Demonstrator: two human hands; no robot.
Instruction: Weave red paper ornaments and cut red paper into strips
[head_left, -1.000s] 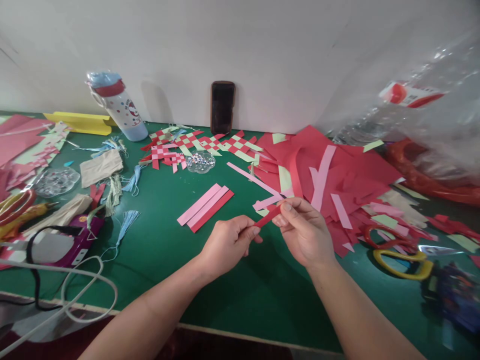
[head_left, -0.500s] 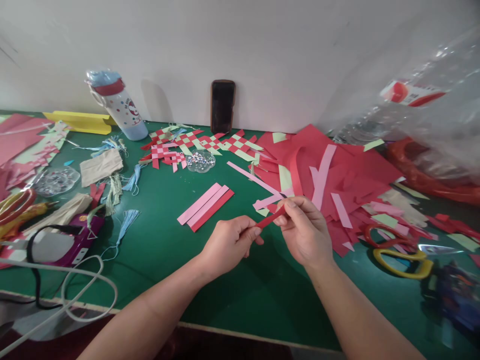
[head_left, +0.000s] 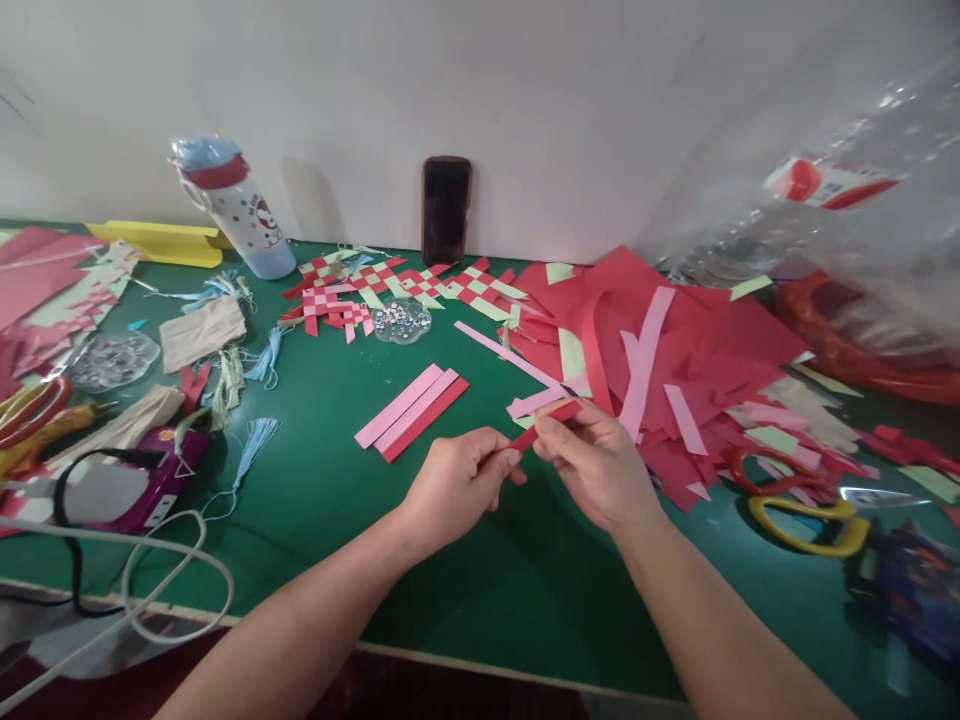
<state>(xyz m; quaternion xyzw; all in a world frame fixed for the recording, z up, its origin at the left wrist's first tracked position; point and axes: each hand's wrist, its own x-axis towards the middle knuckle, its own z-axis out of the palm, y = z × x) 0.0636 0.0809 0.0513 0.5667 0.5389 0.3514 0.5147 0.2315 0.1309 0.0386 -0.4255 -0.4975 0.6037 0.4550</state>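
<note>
Red paper strip pinched between left fingers, right fingers.

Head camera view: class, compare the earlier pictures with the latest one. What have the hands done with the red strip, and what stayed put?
The right hand has shifted down and left along the red paper strip, its fingers now lying across the strip, with the far end showing past them. The left hand keeps its grip on the near end, barely moved. The pink and red strips lying nearby stayed as they were.
</note>
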